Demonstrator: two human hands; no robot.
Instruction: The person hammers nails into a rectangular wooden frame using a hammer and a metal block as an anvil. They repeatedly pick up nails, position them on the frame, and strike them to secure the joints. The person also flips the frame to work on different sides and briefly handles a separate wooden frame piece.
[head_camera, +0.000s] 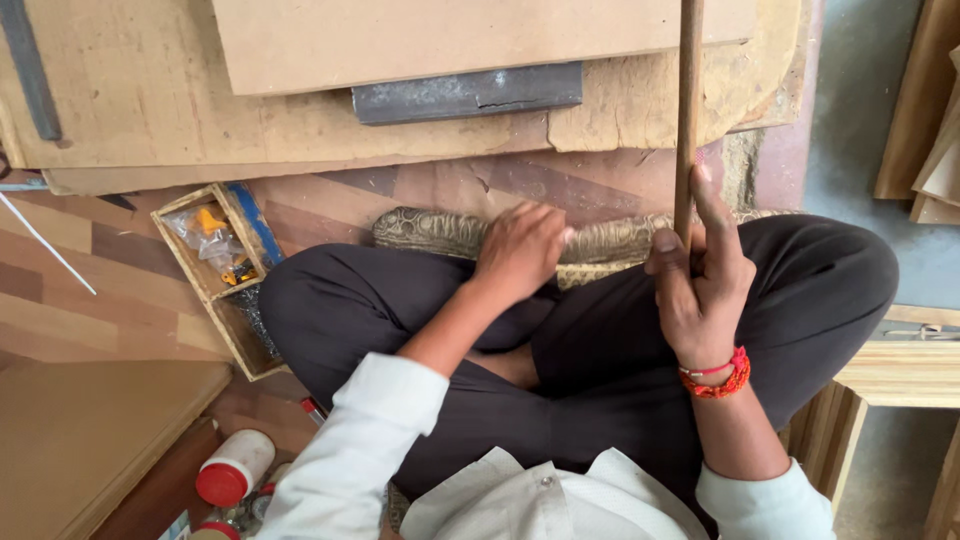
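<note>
Closest to me, my right hand (700, 285) grips the upright wooden stick (687, 110), forefinger stretched along it; my left hand (520, 250), fingers curled, presses the carved strip (430, 232) just beside.

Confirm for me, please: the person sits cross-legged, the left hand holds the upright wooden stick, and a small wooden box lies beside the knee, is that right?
Not quite. The head view shows the right hand holding the upright wooden stick; the left hand rests on the patterned strip in front of the legs. The small wooden box does lie beside the knee.
</note>
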